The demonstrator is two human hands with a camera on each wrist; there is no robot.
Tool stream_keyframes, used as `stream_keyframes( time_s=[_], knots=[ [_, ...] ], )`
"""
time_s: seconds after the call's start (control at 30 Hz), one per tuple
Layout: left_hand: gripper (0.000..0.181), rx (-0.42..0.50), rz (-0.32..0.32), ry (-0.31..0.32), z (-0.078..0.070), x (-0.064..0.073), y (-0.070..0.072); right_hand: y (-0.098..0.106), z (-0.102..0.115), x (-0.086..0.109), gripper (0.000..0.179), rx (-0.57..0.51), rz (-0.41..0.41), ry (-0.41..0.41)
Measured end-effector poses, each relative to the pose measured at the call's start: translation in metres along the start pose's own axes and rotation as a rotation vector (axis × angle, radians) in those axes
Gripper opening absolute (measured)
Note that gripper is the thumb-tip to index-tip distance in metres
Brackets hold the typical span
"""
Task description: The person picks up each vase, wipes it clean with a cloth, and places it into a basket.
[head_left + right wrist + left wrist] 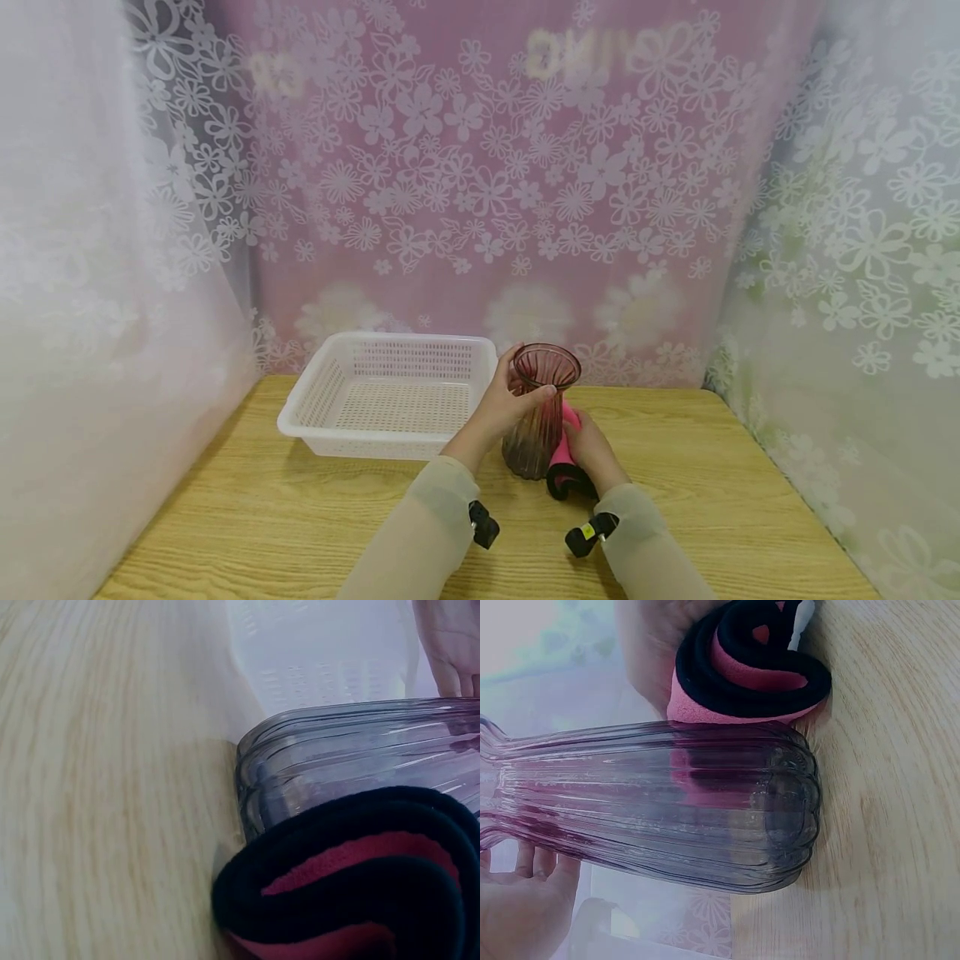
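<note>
A ribbed glass vase (529, 429), purplish-pink at the flared rim and greyer toward its base, stands upright on the table. My left hand (501, 410) grips it around the neck, with the thumb across the near side below the rim. Against the vase's right side, my right hand (594, 448) holds a folded pink cloth (563, 451) with black edging. In the left wrist view the cloth (750, 675) lies close along the lower wall of the vase (705, 810). The rolled black edges of the cloth (337, 855) fill the front of the right wrist view.
A white plastic basket (300, 425) with perforated sides stands left of the vase, close to my left forearm. The wood-grain table (720, 500) runs back to a pink floral curtain (480, 208). Pale flowered sheets hang at both sides.
</note>
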State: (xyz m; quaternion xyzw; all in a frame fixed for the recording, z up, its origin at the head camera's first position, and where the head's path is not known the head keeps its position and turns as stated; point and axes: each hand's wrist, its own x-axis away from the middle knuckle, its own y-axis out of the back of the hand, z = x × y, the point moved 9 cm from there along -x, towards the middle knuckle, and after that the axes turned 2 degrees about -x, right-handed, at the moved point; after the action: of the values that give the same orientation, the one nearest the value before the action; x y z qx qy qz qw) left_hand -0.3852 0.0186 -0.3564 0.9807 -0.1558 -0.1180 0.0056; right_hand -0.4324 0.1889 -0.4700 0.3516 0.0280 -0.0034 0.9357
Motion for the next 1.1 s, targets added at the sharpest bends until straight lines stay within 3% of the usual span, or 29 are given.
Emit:
stream_keyframes(
  time_s=[0.2,0.43,0.83,1.1],
  knots=[
    [0.089,-0.022,-0.014,0.001,0.004,-0.004,0.002,-0.001,-0.002,-0.002,0.048,0.039,-0.006,0.004],
    [0.091,-0.033,-0.030,-0.003,0.030,-0.018,0.003,0.000,-0.001,-0.001,0.048,0.043,-0.002,0.030],
    [0.086,-0.048,-0.065,0.008,0.036,-0.019,0.005,0.011,-0.001,0.004,0.055,0.048,0.025,0.030],
    [0.091,-0.059,-0.062,0.016,0.038,-0.020,0.006,0.032,-0.007,0.003,0.057,0.058,0.026,0.029]
  ],
)
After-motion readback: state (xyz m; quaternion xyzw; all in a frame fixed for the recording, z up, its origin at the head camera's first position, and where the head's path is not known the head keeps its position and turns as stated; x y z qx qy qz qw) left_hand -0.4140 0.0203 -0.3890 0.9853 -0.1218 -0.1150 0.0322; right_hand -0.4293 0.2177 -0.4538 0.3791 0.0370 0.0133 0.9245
